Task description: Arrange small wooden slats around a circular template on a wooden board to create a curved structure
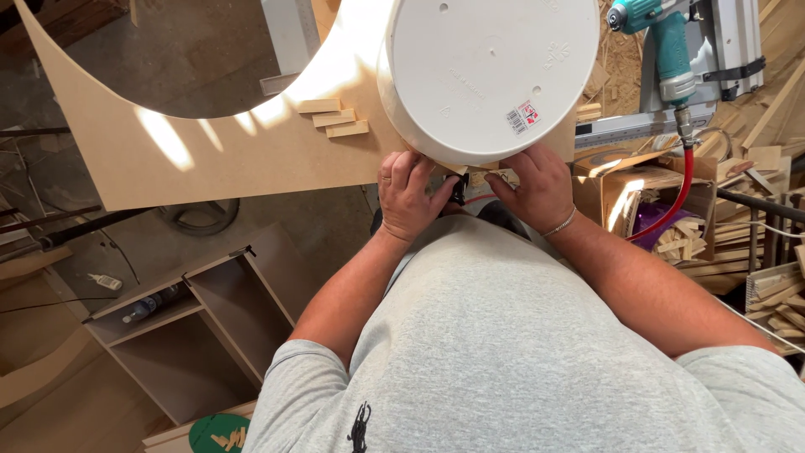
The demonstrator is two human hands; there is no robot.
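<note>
While the white bucket (pixel 486 71) lay bottom-up on the curved fibreboard panel (pixel 210 151), both hands worked at its near rim, close against the person's grey shirt. The left hand (pixel 411 195) was curled, fingers together, around a small dark object (pixel 459 191) at the panel's near edge; the right hand (pixel 535 189), wearing a thin bracelet, had its fingers bent and pressed onto the same spot under the bucket. Whether either hand was truly clamped on something, I could not tell.

Three short wood blocks (pixel 334 117) sat in a stepped row on the panel, just left of the bucket. Far right, a teal air nailer (pixel 662 42) hung nose up, its red hose (pixel 679 189) dropping beside an open cardboard box (pixel 637 189) of wood offcuts.

The bucket overhung the fingers, so a nudge from either wrist could probably tip or slide it off the panel. The panel itself reached out over the floor to the left with no support in view, and leaning on its near edge might rock it.

The dark object was mostly covered by fingers and the bucket's shadow; its kind stayed unclear. A low open cabinet (pixel 193 335) stood on the floor to the near left, and what held the panel up was hidden.
</note>
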